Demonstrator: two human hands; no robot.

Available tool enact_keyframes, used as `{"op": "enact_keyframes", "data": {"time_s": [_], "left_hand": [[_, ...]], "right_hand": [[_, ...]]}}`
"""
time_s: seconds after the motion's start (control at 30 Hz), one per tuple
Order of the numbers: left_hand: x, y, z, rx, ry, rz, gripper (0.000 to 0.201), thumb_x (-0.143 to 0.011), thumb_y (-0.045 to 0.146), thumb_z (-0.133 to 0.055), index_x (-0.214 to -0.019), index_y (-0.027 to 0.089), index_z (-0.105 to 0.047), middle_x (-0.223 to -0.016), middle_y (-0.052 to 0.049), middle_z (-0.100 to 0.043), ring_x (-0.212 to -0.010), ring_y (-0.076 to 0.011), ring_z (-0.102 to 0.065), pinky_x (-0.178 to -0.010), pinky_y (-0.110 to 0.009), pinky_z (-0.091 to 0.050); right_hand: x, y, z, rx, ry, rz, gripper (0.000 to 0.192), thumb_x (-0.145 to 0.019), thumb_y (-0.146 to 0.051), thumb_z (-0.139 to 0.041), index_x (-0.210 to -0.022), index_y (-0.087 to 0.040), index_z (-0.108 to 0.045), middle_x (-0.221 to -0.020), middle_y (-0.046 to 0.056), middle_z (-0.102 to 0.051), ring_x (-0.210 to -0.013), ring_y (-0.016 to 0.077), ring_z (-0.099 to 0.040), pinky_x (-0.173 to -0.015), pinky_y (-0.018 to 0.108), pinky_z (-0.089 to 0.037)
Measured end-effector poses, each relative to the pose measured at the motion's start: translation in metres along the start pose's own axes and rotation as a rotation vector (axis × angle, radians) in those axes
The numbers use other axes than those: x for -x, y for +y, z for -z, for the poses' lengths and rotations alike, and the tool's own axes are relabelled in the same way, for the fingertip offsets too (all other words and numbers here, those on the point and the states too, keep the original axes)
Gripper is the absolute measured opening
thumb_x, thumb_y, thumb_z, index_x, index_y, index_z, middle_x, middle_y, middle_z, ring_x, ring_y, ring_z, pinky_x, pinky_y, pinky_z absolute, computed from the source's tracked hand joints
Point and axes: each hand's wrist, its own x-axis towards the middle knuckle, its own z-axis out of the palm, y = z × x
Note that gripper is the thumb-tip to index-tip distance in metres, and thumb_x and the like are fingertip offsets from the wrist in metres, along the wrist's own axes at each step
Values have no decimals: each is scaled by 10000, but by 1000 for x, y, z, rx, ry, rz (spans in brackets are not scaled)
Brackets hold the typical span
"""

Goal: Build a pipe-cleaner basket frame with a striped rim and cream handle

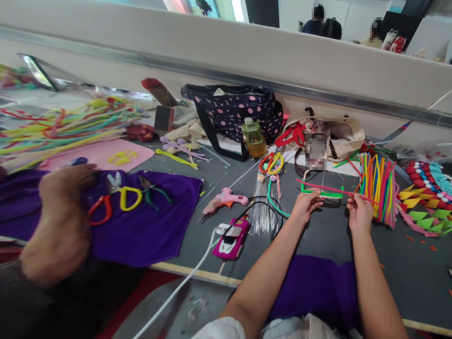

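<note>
My left hand [308,205] has its fingers closed on a green pipe-cleaner frame [332,195], a flat piece with upright ends. A long pink pipe cleaner [339,191] runs across the green piece and past both hands. Between thumb and fingers, my right hand [360,212] pinches this pink pipe cleaner toward its right end. Just right of that hand lies a bundle of pipe cleaners in several colours [377,186]. Thin silver wires [263,214] lie left of my left hand, with orange-and-yellow-handled scissors [271,162] above them.
A pink glue gun [226,200] and a magenta power strip [231,240] with cables lie to the left. Behind stand a bottle [254,139], a dark patterned bag [236,110] and a beige bag [348,134]. Another person's arm [58,221] rests on purple cloth [151,235] near scissors and pliers.
</note>
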Motion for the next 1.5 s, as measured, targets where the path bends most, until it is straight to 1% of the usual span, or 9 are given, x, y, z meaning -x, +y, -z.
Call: {"op": "enact_keyframes", "data": {"time_s": [0.2,0.43,0.6,0.77,0.83,0.97,1.13,1.3,1.5], "left_hand": [[-1,-2,0,-3,-20,-6,203,-669,197,-746,-803,121,-615,-661,-45,-662,-659,-152,-666,-580,-221,-530],[-1,-2,0,0,-27,-4,184,-675,178,-723,-813,117,-618,-663,-45,-656,-667,-151,-661,-590,-229,-537],[0,2,1,2,-12,-10,250,-687,101,-623,-937,108,-623,-689,-63,-666,-660,-161,-662,-599,-255,-550],[1,2,1,6,5,-10,370,-671,68,-572,-1039,105,-601,-672,-64,-660,-644,-168,-662,-604,-274,-558],[0,2,0,13,13,-10,387,-671,66,-568,-1055,103,-595,-680,-68,-663,-644,-168,-663,-609,-273,-559],[0,2,0,45,14,-2,421,-680,67,-563,-1101,90,-567,-704,-82,-670,-651,-171,-667,-618,-273,-561],[-1,3,0,77,-2,26,489,-689,64,-552,-1177,74,-512,-720,-87,-671,-657,-169,-669,-627,-271,-562],[1,4,-1,86,-64,26,511,-692,65,-553,-1199,105,-509,-736,-69,-671,-677,-159,-673,-627,-255,-560],[3,4,-3,61,-107,13,474,-698,81,-579,-1168,140,-555,-741,-56,-670,-684,-157,-671,-619,-248,-556]], "right_hand": [[6,1,-7,7,-10,-42,341,-560,-336,-785,-767,-171,-571,-613,-45,-600,-499,74,-553,-393,155,-411],[5,0,-6,26,-4,-5,328,-581,-352,-769,-768,-176,-565,-605,-50,-584,-497,74,-550,-402,160,-417],[-4,-21,9,-44,126,175,265,-619,-318,-748,-727,-177,-551,-555,-51,-566,-486,83,-544,-417,176,-429],[-14,-44,30,-61,297,462,220,-655,-254,-715,-684,-189,-507,-541,-53,-557,-470,92,-539,-398,180,-412],[-17,-47,36,-35,330,490,205,-669,-257,-701,-691,-197,-506,-534,-57,-552,-468,100,-542,-385,182,-405],[-19,-42,37,-25,312,411,225,-648,-242,-717,-673,-194,-498,-538,-48,-566,-479,102,-558,-399,186,-426],[-14,-27,24,-40,172,201,259,-613,-284,-761,-694,-169,-543,-539,-41,-587,-484,89,-568,-418,168,-448],[-6,-9,9,-55,81,59,298,-565,-288,-790,-742,-151,-593,-564,-28,-622,-498,93,-588,-411,162,-455],[-3,0,3,-38,52,1,297,-572,-292,-785,-756,-156,-596,-573,-34,-621,-508,91,-594,-411,154,-453]]}}
